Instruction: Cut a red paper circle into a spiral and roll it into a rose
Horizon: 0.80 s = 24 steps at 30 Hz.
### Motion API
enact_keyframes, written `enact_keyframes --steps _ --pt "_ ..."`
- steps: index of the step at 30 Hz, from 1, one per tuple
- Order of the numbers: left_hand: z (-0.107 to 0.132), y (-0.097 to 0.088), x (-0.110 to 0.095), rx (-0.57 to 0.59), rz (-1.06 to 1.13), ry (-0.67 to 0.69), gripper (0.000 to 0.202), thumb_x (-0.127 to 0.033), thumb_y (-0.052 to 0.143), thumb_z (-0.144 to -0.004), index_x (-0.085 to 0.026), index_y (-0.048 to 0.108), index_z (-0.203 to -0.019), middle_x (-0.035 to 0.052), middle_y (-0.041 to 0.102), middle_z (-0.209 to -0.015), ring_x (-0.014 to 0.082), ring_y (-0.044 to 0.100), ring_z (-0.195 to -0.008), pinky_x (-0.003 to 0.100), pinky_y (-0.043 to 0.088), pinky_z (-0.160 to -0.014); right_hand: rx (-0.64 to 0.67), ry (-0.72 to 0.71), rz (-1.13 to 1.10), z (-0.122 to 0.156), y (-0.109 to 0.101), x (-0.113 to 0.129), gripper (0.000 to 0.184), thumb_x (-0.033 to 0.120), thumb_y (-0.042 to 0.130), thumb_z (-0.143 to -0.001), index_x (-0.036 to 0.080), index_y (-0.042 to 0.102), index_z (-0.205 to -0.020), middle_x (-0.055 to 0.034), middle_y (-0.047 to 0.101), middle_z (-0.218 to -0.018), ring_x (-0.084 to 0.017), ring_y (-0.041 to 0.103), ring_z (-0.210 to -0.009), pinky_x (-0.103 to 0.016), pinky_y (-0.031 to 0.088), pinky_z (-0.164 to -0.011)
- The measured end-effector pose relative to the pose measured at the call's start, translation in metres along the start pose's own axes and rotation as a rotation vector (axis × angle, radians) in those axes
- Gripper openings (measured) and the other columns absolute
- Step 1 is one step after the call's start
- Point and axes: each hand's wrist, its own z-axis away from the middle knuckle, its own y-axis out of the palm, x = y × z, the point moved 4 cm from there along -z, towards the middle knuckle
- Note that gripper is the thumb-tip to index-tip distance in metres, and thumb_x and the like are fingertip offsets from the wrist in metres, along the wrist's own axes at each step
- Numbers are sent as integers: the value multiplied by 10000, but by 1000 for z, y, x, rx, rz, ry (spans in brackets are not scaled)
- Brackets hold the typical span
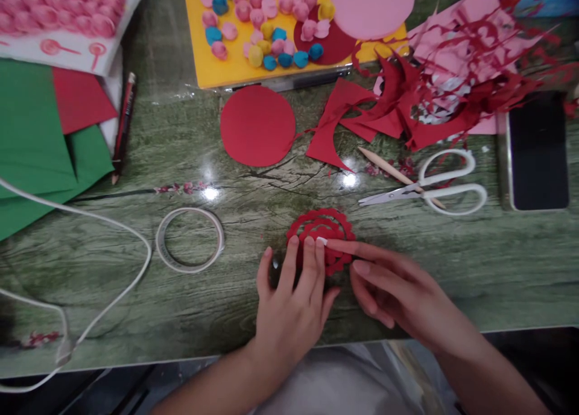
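Observation:
A red paper spiral [341, 225] with a scalloped edge lies flat on the table, partly covered by my fingers. My left hand [294, 300] rests palm down over its near side, fingers stretched and spread on the paper. At the middle of the spiral sits a small white piece [321, 241], perhaps tape. The index finger of my right hand [402, 282] reaches out to touch it, while the other fingers curl loosely at the spiral's right edge. Scissors [425, 189] with white handles lie beyond my right hand, beside a pointed wooden stick [384, 164].
A tape roll [163, 246] lies to the left, near a white cable [136, 228]. Beyond are a red paper circle [257, 125], red scraps [330, 125] and a yellow sheet [203, 59] bearing small paper rosettes. A phone [538, 152] is at right; green paper [31, 125] and a pencil [124, 122] lie left.

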Motion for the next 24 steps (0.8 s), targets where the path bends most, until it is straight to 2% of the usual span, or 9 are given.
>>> enact_keyframes --steps 7,10,12,15,18,19,20,24 --pt "-3 -1 -3 -16 -15 -17 487 -350 429 -878 -91 470 -1288 95 563 -1267 276 463 -1185 468 41 -1100 102 103 -63 6 -7 5 455 341 501 -860 186 491 -1287 56 471 -461 -35 308 -333 -163 219 -342" --pt "-4 -2 -2 -27 -17 -16 468 -345 438 -875 -111 486 -1278 92 568 -1262 273 477 -1174 464 48 -1098 60 102 -27 17 -18 5 464 376 498 -854 201 493 -1284 56 468 -465 -38 302 -328 -170 217 -336" --pt "-4 -3 -2 -39 -18 -14 450 -341 446 -873 -121 504 -1262 89 572 -1258 274 483 -1170 465 53 -1094 19 54 87 25 -21 5 454 401 477 -864 211 502 -1276 59 456 -449 -47 306 -330 -171 227 -331" --pt "-5 -5 -3 -65 -30 -8 442 -339 463 -868 -119 519 -1247 93 581 -1246 276 483 -1173 465 66 -1087 -75 -102 490 29 -18 5 400 360 427 -901 233 502 -1272 36 514 -497 -81 420 -392 -187 328 -368" --pt "-6 -6 -3 -116 -68 -14 455 -350 481 -860 -98 526 -1236 109 600 -1215 276 483 -1174 468 101 -1077 -231 -525 1052 25 -5 9 422 239 419 -898 221 444 -1319 -20 630 -701 -130 559 -561 -253 455 -523" --pt "-6 -6 -4 -133 -82 -15 452 -352 486 -858 -94 533 -1227 111 605 -1206 275 482 -1175 469 112 -1075 -253 -639 1237 22 1 8 443 192 396 -897 209 416 -1339 -37 647 -763 -150 588 -617 -282 471 -573" --pt "-6 -6 -4 -148 -93 -16 445 -350 489 -857 -94 542 -1217 110 609 -1201 273 481 -1177 470 120 -1073 -279 -740 1402 20 6 7 449 159 390 -886 190 427 -1332 -34 641 -737 -157 586 -595 -290 464 -556" --pt "-5 -4 -4 -172 -111 -17 415 -316 498 -854 -102 554 -1204 95 615 -1195 267 473 -1185 469 131 -1075 -376 -866 1832 10 15 5 415 105 431 -835 144 541 -1234 -17 587 -631 -161 543 -515 -294 404 -488"
